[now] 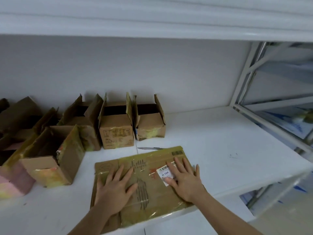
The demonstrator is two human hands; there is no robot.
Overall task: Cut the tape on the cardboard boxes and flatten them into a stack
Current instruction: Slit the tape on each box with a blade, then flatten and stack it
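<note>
A flattened cardboard box (149, 168) lies on the white shelf surface (220, 141) near its front edge, with glossy tape and a white barcode label on it. My left hand (115, 189) presses flat on its left half, fingers spread. My right hand (184, 178) presses flat on its right half, partly over the label. A thin cutter (150, 148) lies on the shelf just behind the flattened box, touching neither hand. Several upright open boxes (116, 126) stand in a row at the back and left.
A closer open box (52, 155) stands at the left, beside a pink-and-yellow box (13, 180) at the frame edge. A white wall is behind, an upper shelf overhead. White shelving frames (250, 70) rise at the right. The shelf's front edge runs by my forearms.
</note>
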